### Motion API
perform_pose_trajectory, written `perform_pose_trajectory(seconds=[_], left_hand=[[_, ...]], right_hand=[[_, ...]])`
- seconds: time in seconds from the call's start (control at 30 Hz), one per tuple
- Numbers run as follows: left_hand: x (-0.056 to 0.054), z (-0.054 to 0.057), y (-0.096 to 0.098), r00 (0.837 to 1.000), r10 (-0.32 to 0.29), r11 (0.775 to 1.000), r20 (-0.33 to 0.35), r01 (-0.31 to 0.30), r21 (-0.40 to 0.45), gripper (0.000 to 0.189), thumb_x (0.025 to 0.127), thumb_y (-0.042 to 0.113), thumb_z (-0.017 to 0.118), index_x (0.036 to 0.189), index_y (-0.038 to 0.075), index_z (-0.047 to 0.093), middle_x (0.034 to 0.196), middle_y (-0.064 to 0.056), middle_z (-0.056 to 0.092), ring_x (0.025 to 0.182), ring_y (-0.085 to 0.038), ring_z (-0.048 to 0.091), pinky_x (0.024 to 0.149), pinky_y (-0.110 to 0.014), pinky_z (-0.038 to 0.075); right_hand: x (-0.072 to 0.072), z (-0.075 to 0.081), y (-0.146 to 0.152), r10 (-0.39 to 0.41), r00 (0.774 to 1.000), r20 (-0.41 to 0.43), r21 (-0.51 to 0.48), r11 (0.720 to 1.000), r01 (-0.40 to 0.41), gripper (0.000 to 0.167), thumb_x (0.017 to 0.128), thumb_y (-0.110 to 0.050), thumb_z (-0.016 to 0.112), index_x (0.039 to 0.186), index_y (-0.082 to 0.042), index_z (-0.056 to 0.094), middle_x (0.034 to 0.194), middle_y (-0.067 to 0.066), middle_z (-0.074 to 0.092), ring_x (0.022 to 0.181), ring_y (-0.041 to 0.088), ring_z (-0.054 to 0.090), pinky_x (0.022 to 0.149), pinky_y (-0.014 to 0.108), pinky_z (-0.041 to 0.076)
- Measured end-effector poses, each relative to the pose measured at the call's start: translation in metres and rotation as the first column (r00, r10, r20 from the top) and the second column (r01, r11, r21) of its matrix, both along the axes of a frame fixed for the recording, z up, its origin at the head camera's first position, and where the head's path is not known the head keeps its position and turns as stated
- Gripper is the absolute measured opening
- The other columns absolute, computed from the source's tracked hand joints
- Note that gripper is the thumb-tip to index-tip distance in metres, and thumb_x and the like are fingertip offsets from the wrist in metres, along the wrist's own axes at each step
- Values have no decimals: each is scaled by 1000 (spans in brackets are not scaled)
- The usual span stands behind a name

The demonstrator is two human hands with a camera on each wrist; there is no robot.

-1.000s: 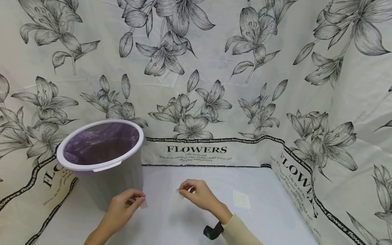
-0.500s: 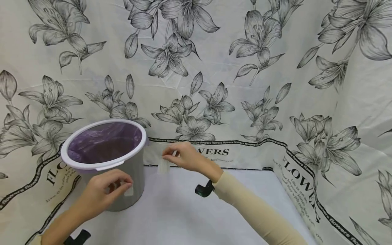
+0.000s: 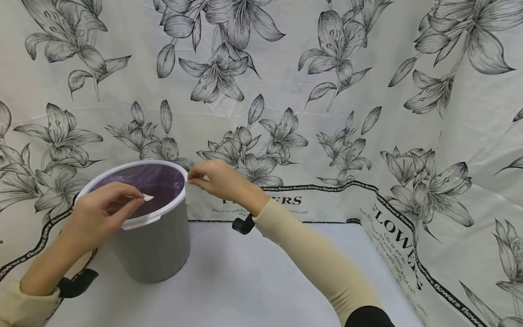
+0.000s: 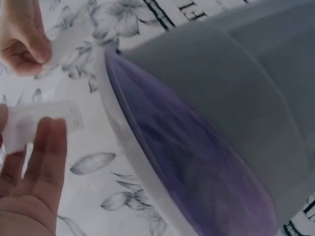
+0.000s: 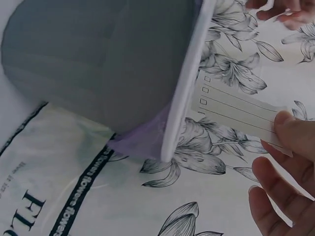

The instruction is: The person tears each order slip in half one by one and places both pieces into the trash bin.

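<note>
My left hand [image 3: 96,213] pinches a small white slip of paper [image 4: 44,120] above the near part of the trash can's mouth. Two little printed checkboxes show on this slip in the left wrist view. Just outside the can's right rim in the head view, my right hand [image 3: 218,179] holds a ruled paper slip [image 5: 236,110] with printed checkboxes between thumb and fingers. The grey trash can [image 3: 151,254] has a white rim and a purple bag liner [image 4: 197,162].
The trash can stands on the left of the white tabletop [image 3: 245,281]. A fabric backdrop [image 3: 253,81] with printed lilies surrounds the table. Black wrist mounts show below both hands, one of them the left mount [image 3: 77,282].
Both hands have risen and moved left to the trash can with their paper slips. Another slip, seen earlier on the table's right, is hidden where the right sleeve now passes.
</note>
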State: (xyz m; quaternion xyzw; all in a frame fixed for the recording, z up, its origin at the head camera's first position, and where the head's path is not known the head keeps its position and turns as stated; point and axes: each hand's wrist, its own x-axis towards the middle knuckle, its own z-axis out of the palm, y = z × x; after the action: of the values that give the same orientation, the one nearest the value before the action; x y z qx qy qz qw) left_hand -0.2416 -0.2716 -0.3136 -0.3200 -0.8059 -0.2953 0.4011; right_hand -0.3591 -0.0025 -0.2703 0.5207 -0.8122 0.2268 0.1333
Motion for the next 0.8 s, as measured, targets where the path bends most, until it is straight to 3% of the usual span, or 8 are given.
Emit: perform_pose_trajectory(seconds=[0.1,0.23,0.33,0.47,0.67,0.8], left_hand=[[-9,-1,-11,995,100,995,14,-100,14,34,72,-17,82,96,6,75,93,0,72,89,20,60,76,-2,49],[-20,-8,-24,973,211,977,97,-211,-9,27,78,-10,82,95,9,75,95,-1,72,84,28,54,71,1,46],[-27,-17,-32,959,233,972,158,-230,-35,21,82,-8,80,95,8,75,100,-10,71,86,30,50,71,2,46],[-30,-26,-41,943,282,959,179,-272,-76,18,80,-7,81,92,5,75,101,-17,71,87,30,45,70,2,45],[-32,-24,-48,919,351,934,179,-330,-139,12,82,1,83,89,9,77,99,-14,69,80,19,49,65,-3,47],[-29,-23,-52,909,365,929,199,-342,-141,11,84,2,82,89,10,77,97,-14,70,78,18,50,63,-5,46]], right_hand=[[-3,6,-11,-33,999,1,-21,999,33,12,101,-15,67,109,-8,74,107,2,78,100,13,72,90,18,54],[-8,10,-27,-45,999,21,-63,997,46,13,102,-16,67,109,-8,74,108,3,77,101,13,71,90,16,52],[-11,8,-40,-41,999,25,-82,996,43,12,101,-16,67,107,-8,74,109,4,76,103,14,71,90,15,51],[-13,2,-56,-26,999,-23,-93,995,24,12,101,-17,68,107,-8,75,106,4,74,102,14,69,90,14,50],[-14,-6,-61,-74,996,-59,-131,989,66,12,98,-20,72,104,-13,79,100,2,68,89,14,63,76,13,44],[-18,-11,-66,-50,998,-48,-125,991,44,13,98,-20,71,105,-12,79,96,2,66,85,13,58,73,13,42]])
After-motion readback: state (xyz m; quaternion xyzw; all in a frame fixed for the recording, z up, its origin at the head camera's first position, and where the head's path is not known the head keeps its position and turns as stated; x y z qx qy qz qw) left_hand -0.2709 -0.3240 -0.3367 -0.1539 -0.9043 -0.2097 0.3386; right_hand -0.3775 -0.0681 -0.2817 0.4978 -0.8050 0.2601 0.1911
